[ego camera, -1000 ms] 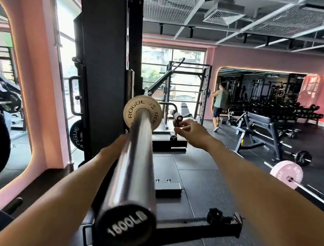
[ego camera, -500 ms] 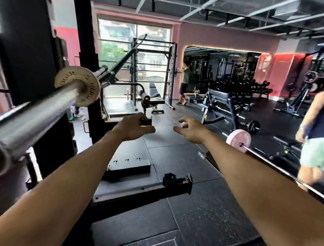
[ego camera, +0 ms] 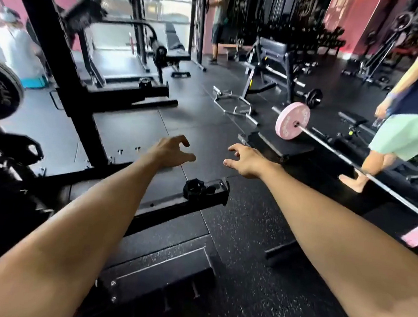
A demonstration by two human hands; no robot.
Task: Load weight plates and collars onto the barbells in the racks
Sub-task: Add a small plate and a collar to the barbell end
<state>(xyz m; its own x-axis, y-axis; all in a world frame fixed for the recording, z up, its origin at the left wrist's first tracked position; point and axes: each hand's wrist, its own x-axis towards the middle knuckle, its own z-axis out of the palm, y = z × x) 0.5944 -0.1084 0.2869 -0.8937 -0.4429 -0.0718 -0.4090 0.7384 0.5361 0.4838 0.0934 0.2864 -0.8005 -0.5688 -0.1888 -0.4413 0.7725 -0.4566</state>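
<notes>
Single head-worn wide-angle view, facing forward and down across the black rubber gym floor [ego camera: 205, 123]; both outstretched forearms near, racks beyond.

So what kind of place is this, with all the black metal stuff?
Almost certainly a gym. A barbell with a pink weight plate lies on the rubber floor, and a black rack and a bench stand nearby.

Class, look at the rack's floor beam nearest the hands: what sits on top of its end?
A black collar sits on the beam end, below both empty hands. The left forearm covers the beam's other end, so anything there cannot be seen.
</notes>
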